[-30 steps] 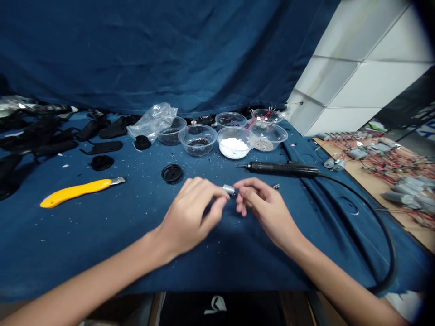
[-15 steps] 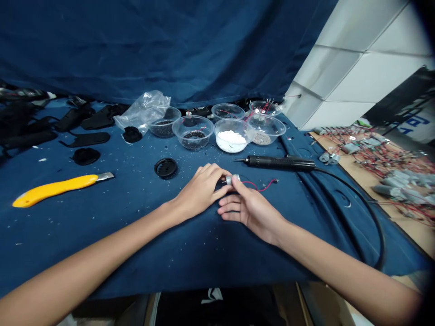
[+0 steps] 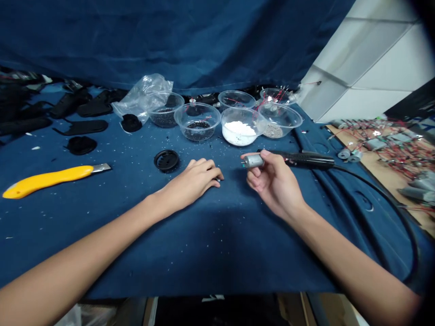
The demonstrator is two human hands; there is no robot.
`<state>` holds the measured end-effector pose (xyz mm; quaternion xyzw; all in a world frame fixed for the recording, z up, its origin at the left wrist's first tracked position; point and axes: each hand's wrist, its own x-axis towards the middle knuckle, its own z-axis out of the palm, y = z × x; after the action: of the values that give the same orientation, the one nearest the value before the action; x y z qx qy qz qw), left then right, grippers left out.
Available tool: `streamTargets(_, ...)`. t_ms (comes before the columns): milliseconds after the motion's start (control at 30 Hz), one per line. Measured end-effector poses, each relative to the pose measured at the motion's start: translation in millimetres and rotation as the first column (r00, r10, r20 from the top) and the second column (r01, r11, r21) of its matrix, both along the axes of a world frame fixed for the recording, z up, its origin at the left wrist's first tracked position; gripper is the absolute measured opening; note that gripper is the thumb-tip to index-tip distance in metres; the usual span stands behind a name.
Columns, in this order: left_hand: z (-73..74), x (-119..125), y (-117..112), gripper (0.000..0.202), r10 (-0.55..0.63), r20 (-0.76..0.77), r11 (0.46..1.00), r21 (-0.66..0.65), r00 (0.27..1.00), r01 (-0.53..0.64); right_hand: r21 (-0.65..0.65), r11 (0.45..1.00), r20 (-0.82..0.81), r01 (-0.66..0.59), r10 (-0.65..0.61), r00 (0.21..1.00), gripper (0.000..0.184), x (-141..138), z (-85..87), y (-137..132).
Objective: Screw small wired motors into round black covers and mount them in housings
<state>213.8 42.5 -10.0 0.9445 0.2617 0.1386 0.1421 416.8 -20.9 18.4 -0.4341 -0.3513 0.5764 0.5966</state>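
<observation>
My right hand [image 3: 275, 181] holds a small silver cylindrical DC motor [image 3: 253, 160] between thumb and fingers, just above the blue cloth. The black handle of a soldering iron [image 3: 301, 159] lies directly behind that hand. My left hand [image 3: 193, 182] rests on the blue cloth [image 3: 210, 253] with its fingers curled, apart from the motor. A tiny silver glint [image 3: 217, 180] shows at its fingertips; whether it is held, I cannot tell. A round black plastic disc [image 3: 166, 160] lies just beyond my left hand.
Several clear plastic bowls [image 3: 197, 121] hold black granules, white powder and wires at the back. A yellow utility knife [image 3: 47, 181] lies at left, with black plastic parts [image 3: 81, 127] beyond it. Wired motors cover a wooden board [image 3: 380, 154] at right.
My right hand has carried the motor up and right, away from my left hand, which now lies flat on the cloth. The view has also shifted slightly.
</observation>
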Motion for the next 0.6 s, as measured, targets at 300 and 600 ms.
streamTargets(300, -2.7, -2.2, 5.0, 0.018, -0.034, 0.061, 0.999, -0.018, 0.998, 0.035, -0.040, 0.998, 0.059, -0.053, 0.056, 0.997, 0.020, -3.2, -3.4, -6.6)
streamTargets(600, 4.6, -2.6, 6.9, 0.020, -0.054, -0.020, 0.998, 0.044, 0.998, 0.054, -0.037, 0.999, 0.197, -0.015, 0.022, 0.980, 0.030, 8.5, 5.8, -3.8)
